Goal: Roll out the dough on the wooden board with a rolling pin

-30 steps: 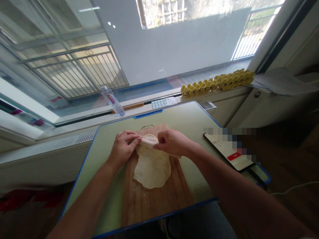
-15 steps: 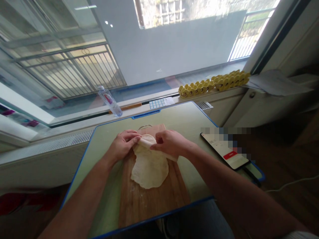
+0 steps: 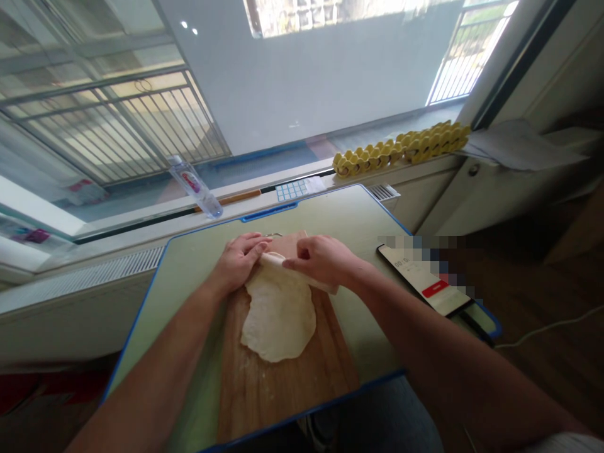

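Dough: there it is, a flat sheet (image 3: 280, 314) lying on the wooden board (image 3: 292, 393)!
Right hand: this hand (image 3: 321, 259) pinches its far edge.
Left hand: this one (image 3: 243, 259) touches the far left edge; can't tell if it grips.
Tabletop: pale green (image 3: 368, 233), phone (image 3: 436, 299) at right.
Windowsill: bottle (image 3: 195, 187) far left.

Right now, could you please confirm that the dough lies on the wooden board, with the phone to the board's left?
Not quite: the head view shows the phone to the right of the wooden board; the dough does lie on it.
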{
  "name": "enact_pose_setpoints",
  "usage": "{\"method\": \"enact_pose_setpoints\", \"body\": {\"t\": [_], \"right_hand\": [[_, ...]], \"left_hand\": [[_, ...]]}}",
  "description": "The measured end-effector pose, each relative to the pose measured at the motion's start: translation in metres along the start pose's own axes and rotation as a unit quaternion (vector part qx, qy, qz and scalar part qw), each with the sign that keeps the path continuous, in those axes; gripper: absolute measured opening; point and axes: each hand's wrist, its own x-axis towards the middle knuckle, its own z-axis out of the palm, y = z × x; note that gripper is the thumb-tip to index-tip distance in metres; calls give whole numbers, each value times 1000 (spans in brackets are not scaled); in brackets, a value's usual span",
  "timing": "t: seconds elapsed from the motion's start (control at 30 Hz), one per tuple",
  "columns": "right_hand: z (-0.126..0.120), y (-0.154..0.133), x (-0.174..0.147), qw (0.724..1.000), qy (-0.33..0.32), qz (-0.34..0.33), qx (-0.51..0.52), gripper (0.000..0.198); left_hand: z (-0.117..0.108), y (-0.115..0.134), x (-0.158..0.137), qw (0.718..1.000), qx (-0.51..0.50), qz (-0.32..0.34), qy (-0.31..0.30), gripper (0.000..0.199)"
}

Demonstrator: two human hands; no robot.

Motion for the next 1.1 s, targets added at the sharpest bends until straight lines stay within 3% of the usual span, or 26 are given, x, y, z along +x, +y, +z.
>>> {"method": "enact_pose_setpoints", "body": {"t": [0.2, 0.4, 0.53, 0.63, 0.9, 1.1], "right_hand": [[0, 5, 3, 1000, 4, 7, 15, 37], [11, -17, -11, 999, -9, -48, -15, 36], [23, -35, -23, 992, 34, -100, -67, 34], [26, -40, -26, 991, 50, -96, -77, 35], [9, -19, -8, 997, 59, -4, -53, 46], [1, -4, 1, 993, 80, 49, -68, 44]], "left_hand": [[10, 4, 8, 991, 137, -7, -5, 50], [-8, -4, -33, 991, 130, 10, 9, 50], [-20, -10, -63, 992, 125, 18, 12, 50], [-24, -12, -70, 993, 120, 17, 12, 49], [-10, -4, -29, 993, 120, 5, 7, 49], [1, 6, -7, 990, 137, -20, 0, 52]]}}
